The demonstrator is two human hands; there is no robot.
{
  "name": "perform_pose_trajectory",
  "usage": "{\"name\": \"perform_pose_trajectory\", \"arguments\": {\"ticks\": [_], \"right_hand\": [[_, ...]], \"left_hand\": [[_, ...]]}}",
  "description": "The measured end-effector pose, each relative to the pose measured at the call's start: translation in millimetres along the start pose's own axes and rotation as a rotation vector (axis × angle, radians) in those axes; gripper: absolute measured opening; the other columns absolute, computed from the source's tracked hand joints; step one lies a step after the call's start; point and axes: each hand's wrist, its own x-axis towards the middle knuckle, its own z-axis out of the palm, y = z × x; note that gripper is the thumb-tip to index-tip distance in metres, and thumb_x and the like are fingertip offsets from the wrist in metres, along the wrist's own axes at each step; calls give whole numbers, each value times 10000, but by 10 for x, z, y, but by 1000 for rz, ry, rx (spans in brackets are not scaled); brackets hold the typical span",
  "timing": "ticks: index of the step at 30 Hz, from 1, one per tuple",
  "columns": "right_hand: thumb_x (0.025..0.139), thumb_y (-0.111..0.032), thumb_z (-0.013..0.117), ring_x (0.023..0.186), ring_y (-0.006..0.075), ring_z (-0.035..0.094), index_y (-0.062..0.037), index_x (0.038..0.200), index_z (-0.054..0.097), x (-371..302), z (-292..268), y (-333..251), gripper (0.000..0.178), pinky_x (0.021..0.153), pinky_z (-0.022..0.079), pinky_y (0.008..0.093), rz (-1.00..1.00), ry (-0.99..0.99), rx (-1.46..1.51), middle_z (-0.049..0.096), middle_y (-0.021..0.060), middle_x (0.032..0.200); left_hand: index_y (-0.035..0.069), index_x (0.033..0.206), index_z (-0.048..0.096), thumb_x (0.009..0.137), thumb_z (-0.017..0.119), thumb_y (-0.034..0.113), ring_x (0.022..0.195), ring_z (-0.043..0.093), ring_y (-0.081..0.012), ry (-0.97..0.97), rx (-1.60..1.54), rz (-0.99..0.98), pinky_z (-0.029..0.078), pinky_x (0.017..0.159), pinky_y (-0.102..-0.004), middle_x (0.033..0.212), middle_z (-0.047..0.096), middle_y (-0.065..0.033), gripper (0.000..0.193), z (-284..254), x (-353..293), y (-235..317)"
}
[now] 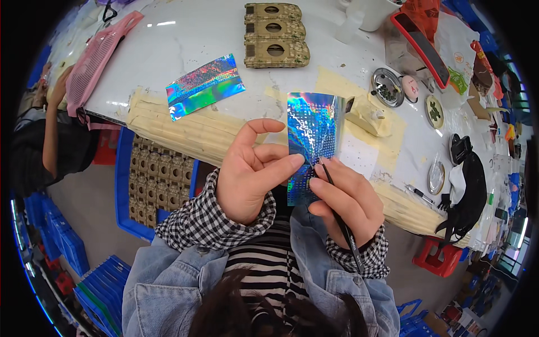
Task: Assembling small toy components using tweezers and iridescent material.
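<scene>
Upright before me is a shiny blue holographic sticker sheet (307, 121), covered in rows of small marks. My left hand (247, 177) pinches its left edge between thumb and curled fingers. In my right hand (351, 196) are black tweezers (342, 227), their tips at the sheet's middle and the fingertips against its right side; whether a sticker is in the tips is too small to tell. A second holographic sheet (206, 87) lies on the table to the left. Farther back, three camouflage-patterned cases (275, 48) stand in a row.
Masking tape covers the edge of the white table (185, 33). Right of the sheet are a tape-wrapped block (368, 115), a round metal dish (387, 87) of small dark parts and a red-framed phone (421, 50). A blue crate (123, 194) of camouflage cases stands below left. Another person's arm (53, 123) is at far left.
</scene>
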Motion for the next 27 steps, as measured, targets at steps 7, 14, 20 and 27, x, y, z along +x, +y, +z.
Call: {"name": "perform_pose_trajectory", "arguments": {"ticks": [7,14,20,27], "right_hand": [[714,-164,742,940,294,638,-16,994,663,-17,-19,-25,327,845,537,406,32,-32,-13,641,171,970],[705,-138,745,936,303,637,-16,997,663,-26,-3,-36,327,849,535,404,52,-40,-7,638,187,1001],[706,-122,747,930,306,639,-23,1002,664,-44,7,-34,323,824,542,367,69,-49,-39,635,186,1017],[709,-121,748,913,304,644,-35,1009,665,-41,-11,-38,323,804,545,356,80,-58,-36,634,181,1026]], "left_hand": [[-1,1201,356,812,628,-51,841,630,-122,-38,-11,1,491,753,-220,895,672,-120,477,16,-8,22],[-4,1202,352,816,621,-56,843,630,-122,-45,-5,18,488,762,-223,907,673,-125,473,-22,-5,-2],[-2,1203,342,819,616,-56,863,632,-129,-32,25,45,490,776,-229,914,672,-126,474,-6,-15,-8],[-5,1200,335,822,605,-61,877,633,-135,-41,54,84,492,794,-234,920,671,-133,468,-8,-9,-33]]}}
